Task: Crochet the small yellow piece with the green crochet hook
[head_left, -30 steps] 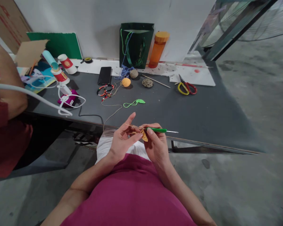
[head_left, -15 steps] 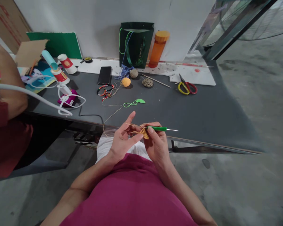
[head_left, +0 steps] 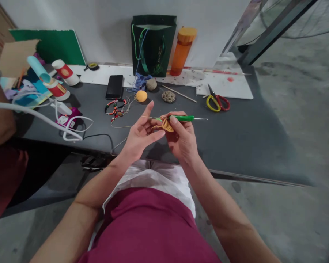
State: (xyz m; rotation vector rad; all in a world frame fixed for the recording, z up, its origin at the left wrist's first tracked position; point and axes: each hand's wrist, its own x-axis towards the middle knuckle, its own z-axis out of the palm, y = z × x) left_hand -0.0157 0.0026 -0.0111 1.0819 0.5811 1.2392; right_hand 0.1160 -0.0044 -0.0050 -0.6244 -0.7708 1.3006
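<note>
My right hand [head_left: 182, 137] is closed around a crochet hook with a green handle [head_left: 185, 118]; a thin metal tip sticks out to the right. A small orange-yellow crocheted piece [head_left: 167, 126] hangs between my hands, just below the hook. My left hand [head_left: 141, 136] holds its left side between thumb and bent fingers, with the index finger raised and a strand of yarn running near it. Beyond my hands on the table lie a yellow yarn ball [head_left: 141, 96], a beige yarn ball [head_left: 151, 84] and a coiled brownish-grey crocheted piece [head_left: 168, 96].
Scissors [head_left: 218, 99], a thin stick [head_left: 179, 93], a black phone [head_left: 114, 87] and beaded bracelets [head_left: 115, 108] lie on the grey table [head_left: 252, 142]. Behind stand a dark green bag [head_left: 153, 47] and an orange bottle [head_left: 182, 53]. Cables and a purple power block [head_left: 68, 118] are left, beside a person's arm.
Both hands have risen from the table's front edge to over the tabletop, with the hook and crocheted piece. They now hide most of the bright green piece on the table. The view has shifted slightly.
</note>
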